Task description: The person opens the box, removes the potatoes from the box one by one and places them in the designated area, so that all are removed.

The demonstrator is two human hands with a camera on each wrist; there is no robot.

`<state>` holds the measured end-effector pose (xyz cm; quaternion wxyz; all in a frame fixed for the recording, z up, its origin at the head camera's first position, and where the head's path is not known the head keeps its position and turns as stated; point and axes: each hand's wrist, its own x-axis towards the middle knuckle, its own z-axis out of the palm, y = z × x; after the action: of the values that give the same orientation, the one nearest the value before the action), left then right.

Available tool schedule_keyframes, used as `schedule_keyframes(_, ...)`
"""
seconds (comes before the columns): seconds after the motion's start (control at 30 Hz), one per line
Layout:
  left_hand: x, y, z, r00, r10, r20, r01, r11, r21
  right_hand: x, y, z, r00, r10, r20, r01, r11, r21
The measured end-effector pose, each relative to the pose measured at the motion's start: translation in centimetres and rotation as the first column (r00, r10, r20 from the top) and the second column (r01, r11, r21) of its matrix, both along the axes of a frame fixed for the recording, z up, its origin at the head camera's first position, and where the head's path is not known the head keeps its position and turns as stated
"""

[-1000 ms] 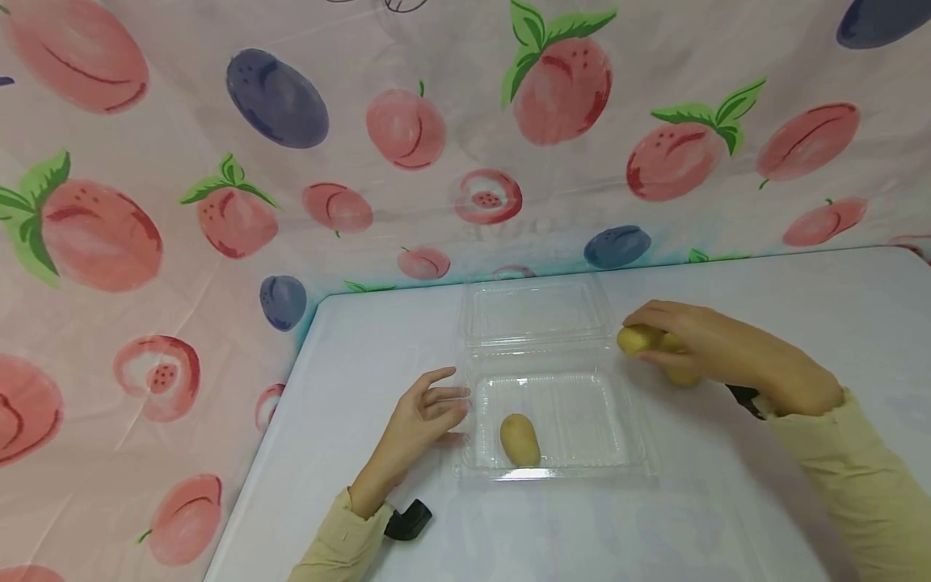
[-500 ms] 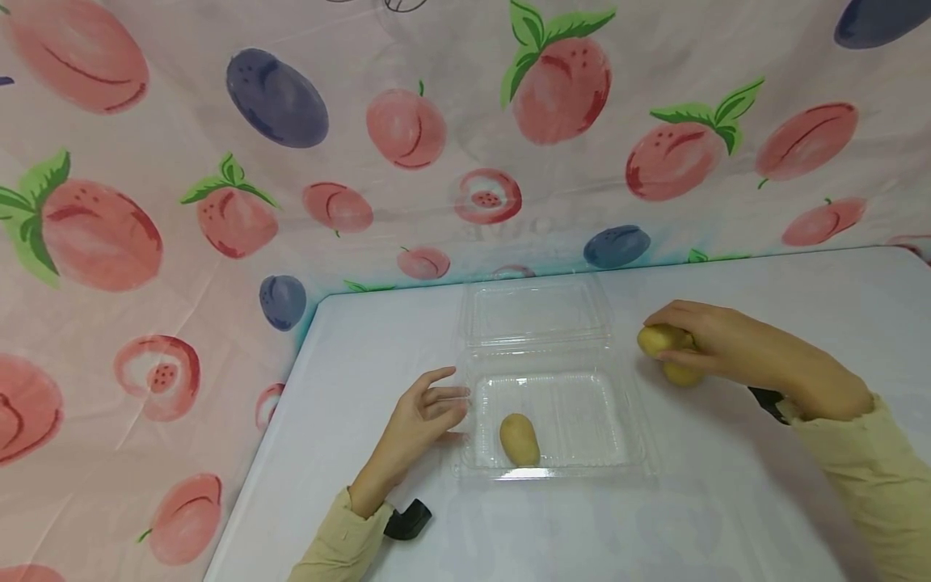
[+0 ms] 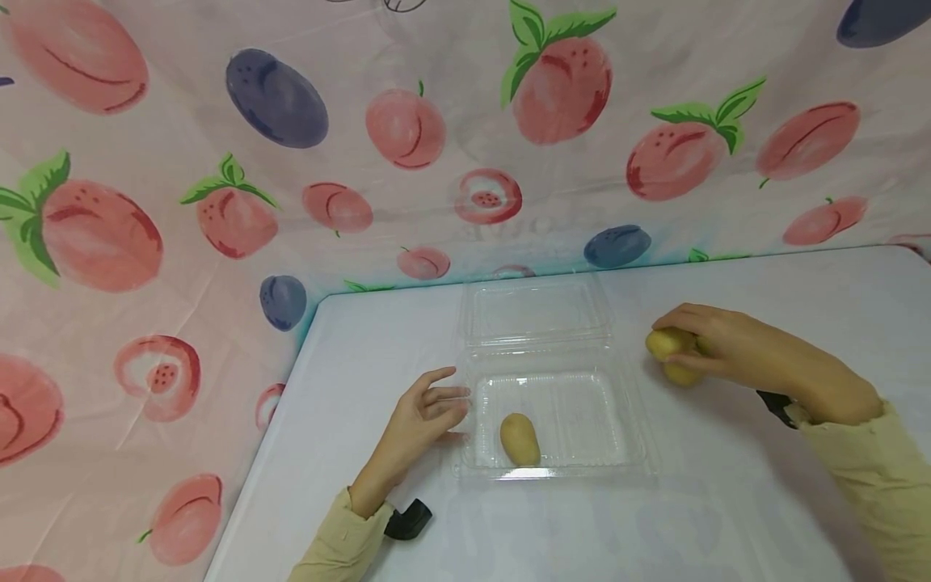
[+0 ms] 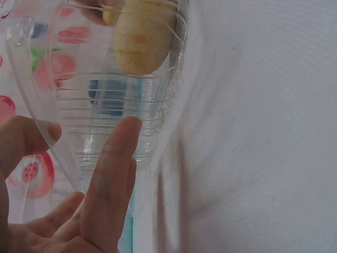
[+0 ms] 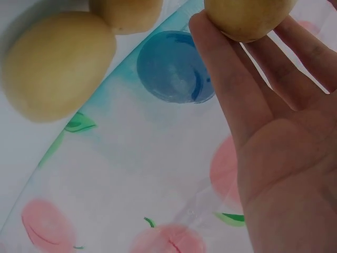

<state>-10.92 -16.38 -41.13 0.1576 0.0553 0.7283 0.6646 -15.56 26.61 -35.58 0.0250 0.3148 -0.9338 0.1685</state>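
Observation:
A clear plastic clamshell container (image 3: 553, 473) lies with its lid folded back, and one potato (image 3: 520, 440) sits in its front left part. My left hand (image 3: 418, 420) is at the container's left wall, fingers loosely extended; in the left wrist view the fingers (image 4: 113, 174) lie along the clear side, though contact is hard to tell. To the right of the container, my right hand (image 3: 727, 347) holds a potato (image 3: 665, 343) between thumb and fingers. Another potato (image 3: 682, 373) shows just below it. In the right wrist view, two potatoes (image 5: 60, 66) appear left of the held one (image 5: 250, 16).
A white-covered table (image 3: 553, 533) carries everything. Behind it and on the left hangs a fruit-printed cloth (image 3: 436, 48). The open lid (image 3: 534, 311) lies toward the cloth at the back. A black strap mount (image 3: 409, 521) is on the left wrist.
My right hand has moved to the right, farther from the container, with the potato moving along in it. The left hand, the container and the potato inside have stayed put.

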Motion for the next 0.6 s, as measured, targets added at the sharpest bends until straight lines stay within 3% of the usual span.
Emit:
schedule_keyframes(0.23,0.0,0.0,0.0,1.0,-0.001,0.0,0.001,1.0,-0.001,0.3,0.9,-0.3,0.997,0.002,-0.071,-0.002,1.0,-0.011)
schedule_keyframes(0.6,0.0,0.0,0.0,1.0,-0.002,0.0,0.002,1.0,-0.002,0.9,2.4,-0.7,0.993,-0.034,-0.117,0.037,0.999,0.03)
